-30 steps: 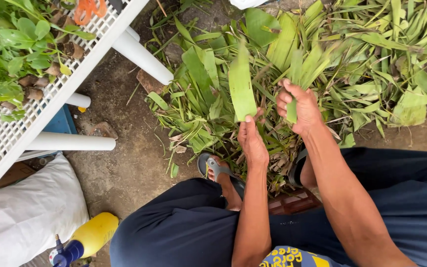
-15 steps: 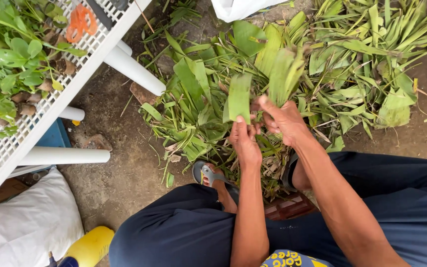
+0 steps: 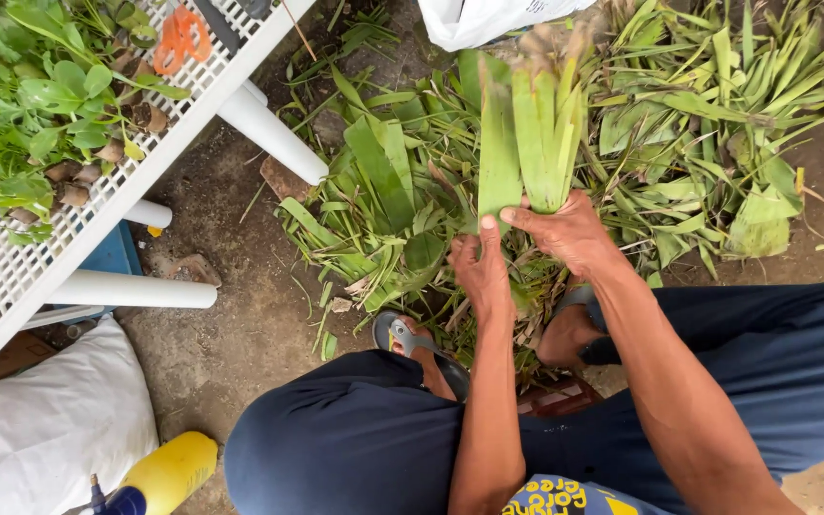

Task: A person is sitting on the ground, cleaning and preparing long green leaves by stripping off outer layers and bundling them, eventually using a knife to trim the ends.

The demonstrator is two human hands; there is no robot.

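Both hands grip leaves: right hand (image 3: 569, 229) clasps a gathered bundle (image 3: 545, 143), left hand (image 3: 481, 272) adds one leaf (image 3: 498, 157). Plenty of loose leaves (image 3: 708, 124) still lie on the ground (image 3: 231, 286), so gathering looks partly done.

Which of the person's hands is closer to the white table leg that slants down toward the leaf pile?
Left. The left hand grips a green leaf on the side facing the slanted table leg. The right hand holds the leaf bunch farther away.

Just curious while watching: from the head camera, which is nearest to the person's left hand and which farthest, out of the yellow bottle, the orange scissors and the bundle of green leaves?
1. Bundle of green leaves: held, touching the left hand.
2. Yellow bottle: bottom left, on the ground.
3. Orange scissors: top left, on the white rack.
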